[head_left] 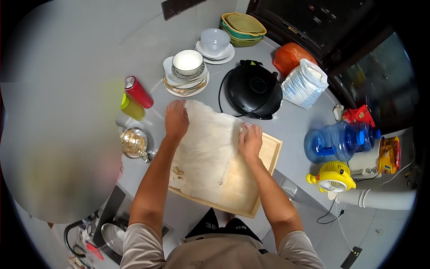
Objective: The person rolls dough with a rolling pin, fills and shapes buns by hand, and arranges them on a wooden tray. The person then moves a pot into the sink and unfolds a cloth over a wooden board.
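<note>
A thin whitish sheet, cloth-like, (204, 143) lies over a shallow wooden tray (268, 166) on the grey counter. My left hand (177, 119) has its fingers bent over the sheet's upper left corner. At the sheet's right edge, my right hand (250, 139) pinches the material, above the tray's upper right part. Small pale pieces (178, 174) show at the tray's lower left, beside the sheet. The tray's lower right floor is bare wood.
Stacked bowls and plates (187, 67), a black round electric pan (253, 87) and a white bag (305, 83) stand behind the tray. Left are a red can (139, 92), a green bottle (132, 107) and a metal bowl (134, 142). Right are blue jugs (331, 141) and a yellow fan (332, 178).
</note>
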The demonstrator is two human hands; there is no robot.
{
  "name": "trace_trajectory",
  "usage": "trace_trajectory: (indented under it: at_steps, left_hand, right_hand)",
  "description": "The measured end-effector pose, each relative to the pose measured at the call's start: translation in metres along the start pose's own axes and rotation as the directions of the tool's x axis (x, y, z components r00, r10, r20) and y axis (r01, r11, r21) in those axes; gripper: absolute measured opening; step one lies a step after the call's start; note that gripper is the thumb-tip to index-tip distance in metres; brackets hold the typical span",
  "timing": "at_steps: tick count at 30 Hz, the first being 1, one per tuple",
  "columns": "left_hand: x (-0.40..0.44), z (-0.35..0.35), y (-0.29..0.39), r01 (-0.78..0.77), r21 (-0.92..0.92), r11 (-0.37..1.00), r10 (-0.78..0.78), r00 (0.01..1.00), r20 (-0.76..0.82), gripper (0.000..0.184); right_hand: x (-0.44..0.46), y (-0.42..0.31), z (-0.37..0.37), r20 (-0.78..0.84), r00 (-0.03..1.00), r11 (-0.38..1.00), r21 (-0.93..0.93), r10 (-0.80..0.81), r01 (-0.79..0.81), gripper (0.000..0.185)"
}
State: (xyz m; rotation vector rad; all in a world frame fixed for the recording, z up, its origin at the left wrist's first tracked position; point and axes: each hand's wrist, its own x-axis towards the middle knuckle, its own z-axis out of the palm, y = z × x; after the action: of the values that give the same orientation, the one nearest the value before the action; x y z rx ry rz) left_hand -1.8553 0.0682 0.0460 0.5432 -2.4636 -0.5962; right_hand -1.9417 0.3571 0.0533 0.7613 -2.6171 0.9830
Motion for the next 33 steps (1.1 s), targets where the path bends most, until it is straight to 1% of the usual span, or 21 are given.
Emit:
trace_trajectory:
  at_steps: [1,3,5,7,8,9,11,13,14,15,16,17,18,20,22,24,27,28,29,31,33]
  left_hand:
    - [-0.013,-0.006,0.005,0.014,0.015,1.000,-0.013,1.000,-0.010,0.040]
    - [-0.045,-0.025,0.018,0.008,-0.131,0.991,-0.018,0.997,-0.075,0.038]
    - [-0.094,-0.054,0.048,0.127,-0.223,0.966,-0.158,0.979,-0.125,0.037]
    - [-0.160,-0.083,0.068,0.157,-0.224,0.962,-0.205,0.956,-0.211,0.036]
    - [-0.191,-0.105,0.078,0.224,-0.205,0.953,-0.263,0.946,-0.189,0.035]
    - [-0.224,-0.132,0.088,0.295,-0.192,0.936,-0.329,0.928,-0.175,0.034]
    - [-0.299,-0.182,0.110,0.427,-0.194,0.883,-0.467,0.840,-0.276,0.033]
    - [-0.381,-0.218,0.114,0.509,-0.140,0.850,-0.520,0.763,-0.384,0.033]
    - [-0.420,-0.235,0.117,0.592,-0.109,0.798,-0.573,0.691,-0.441,0.032]
    - [-0.456,-0.255,0.122,0.668,-0.087,0.739,-0.613,0.613,-0.498,0.031]
    - [-0.490,-0.275,0.129,0.688,-0.093,0.720,-0.617,0.573,-0.539,0.031]
    - [-0.524,-0.293,0.137,0.736,-0.113,0.668,-0.646,0.498,-0.579,0.030]
    - [-0.556,-0.308,0.144,0.775,-0.138,0.617,-0.670,0.424,-0.610,0.030]
    - [-0.621,-0.330,0.152,0.793,-0.140,0.593,-0.632,0.351,-0.691,0.028]
    - [-0.681,-0.348,0.156,0.811,-0.142,0.567,-0.592,0.281,-0.755,0.027]
    - [-0.744,-0.364,0.162,0.829,-0.282,0.483,-0.656,0.129,-0.744,0.027]
    - [-0.841,-0.395,0.165,0.873,-0.233,0.429,-0.605,0.086,-0.791,0.025]
    - [-0.876,-0.405,0.169,0.837,-0.241,0.492,-0.551,0.085,-0.830,0.025]
    - [-0.911,-0.421,0.178,0.864,-0.248,0.437,-0.517,0.016,-0.856,0.025]
    - [-0.985,-0.455,0.203,0.867,-0.313,0.388,-0.524,-0.072,-0.849,0.025]
    - [-1.061,-0.495,0.230,0.885,-0.346,0.311,-0.472,-0.172,-0.864,0.025]
  right_hand:
    - [-0.005,-0.007,-0.003,0.014,1.000,0.995,0.099,-0.010,0.008,0.026]
    - [-0.016,-0.026,-0.009,0.022,0.999,0.982,0.184,-0.044,0.039,0.024]
    - [-0.033,-0.055,-0.014,0.078,0.994,0.952,0.303,-0.078,0.051,0.020]
    - [-0.056,-0.083,-0.015,0.149,0.981,0.904,0.424,-0.124,0.050,0.018]
    - [-0.069,-0.103,-0.021,0.185,0.967,0.872,0.485,-0.177,0.067,0.017]
    - [-0.086,-0.122,-0.019,0.247,0.951,0.835,0.549,-0.188,0.022,0.017]
    - [-0.130,-0.164,-0.023,0.310,0.884,0.791,0.603,-0.351,0.102,0.016]
    - [-0.187,-0.202,-0.018,0.345,0.804,0.719,0.681,-0.483,0.139,0.015]
    - [-0.214,-0.220,-0.018,0.358,0.755,0.681,0.716,-0.549,0.156,0.014]
    - [-0.240,-0.237,-0.021,0.371,0.684,0.669,0.707,-0.628,0.230,0.012]
    - [-0.268,-0.258,-0.027,0.403,0.634,0.639,0.744,-0.660,0.193,0.011]
    - [-0.300,-0.275,-0.034,0.434,0.585,0.618,0.771,-0.685,0.151,0.010]
    - [-0.328,-0.292,-0.045,0.428,0.556,0.600,0.783,-0.712,0.165,0.010]
    - [-0.380,-0.328,-0.064,0.419,0.421,0.495,0.865,-0.805,0.086,0.010]
    - [-0.433,-0.353,-0.068,0.315,0.352,0.384,0.912,-0.881,0.145,0.009]
    - [-0.484,-0.377,-0.080,0.280,0.283,0.331,0.931,-0.917,0.153,0.009]
    - [-0.575,-0.415,-0.095,0.208,0.183,0.241,0.954,-0.961,0.179,0.009]
    - [-0.606,-0.427,-0.104,0.257,0.171,0.285,0.943,-0.951,0.169,0.008]
    - [-0.645,-0.441,-0.111,0.298,0.145,0.319,0.936,-0.943,0.150,0.008]
    - [-0.726,-0.466,-0.122,0.330,0.059,0.335,0.934,-0.942,0.128,0.009]
    - [-0.805,-0.499,-0.156,0.349,-0.008,0.349,0.937,-0.937,-0.002,0.010]
